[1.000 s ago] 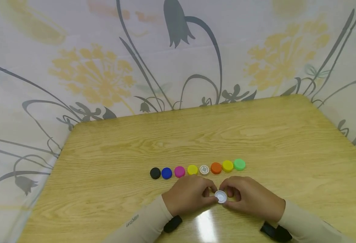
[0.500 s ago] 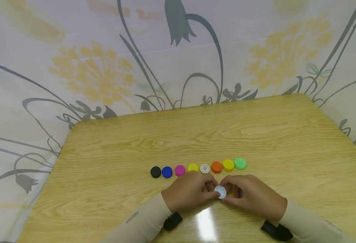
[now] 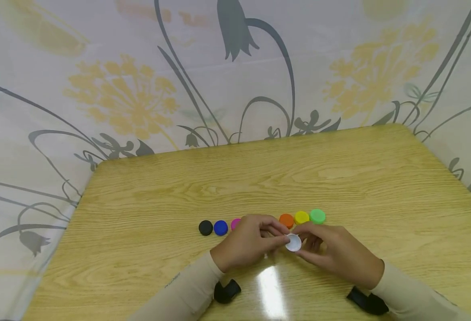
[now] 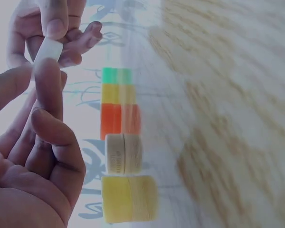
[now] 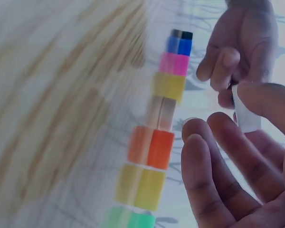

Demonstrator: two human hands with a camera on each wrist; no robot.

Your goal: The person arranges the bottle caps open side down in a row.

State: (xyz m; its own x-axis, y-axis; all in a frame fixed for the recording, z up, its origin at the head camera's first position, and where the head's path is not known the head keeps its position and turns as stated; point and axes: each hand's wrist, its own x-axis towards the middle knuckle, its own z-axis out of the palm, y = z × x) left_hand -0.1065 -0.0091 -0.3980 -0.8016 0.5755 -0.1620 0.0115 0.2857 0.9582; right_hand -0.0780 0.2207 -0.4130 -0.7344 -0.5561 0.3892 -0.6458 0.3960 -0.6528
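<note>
A white bottle cap (image 3: 294, 243) is held off the table between both hands, its hollow side facing up toward the head camera. My left hand (image 3: 245, 245) pinches its left edge with thumb and forefinger. On the opposite edge, the thumb and forefinger of my right hand (image 3: 336, 252) grip it too. Seen edge-on in the right wrist view, the white cap (image 5: 248, 111) lies between the fingertips. Just beyond the hands stands a row of coloured caps. My left hand covers part of the pink cap (image 3: 235, 223) and hides its two neighbours in the head view.
Black (image 3: 205, 228) and blue caps (image 3: 221, 228) form the row's left end; orange (image 3: 286, 220), yellow (image 3: 301, 217) and green caps (image 3: 317, 216) its right. The left wrist view also shows a whitish cap (image 4: 115, 154) and another yellow cap (image 4: 117, 199). Flowered cloth (image 3: 203, 80) backs the wooden table (image 3: 235, 178).
Both hands have moved a little away from the body with the white cap, and its hollow side has tilted. The left hand now covers the yellow and white caps in mid-row.
</note>
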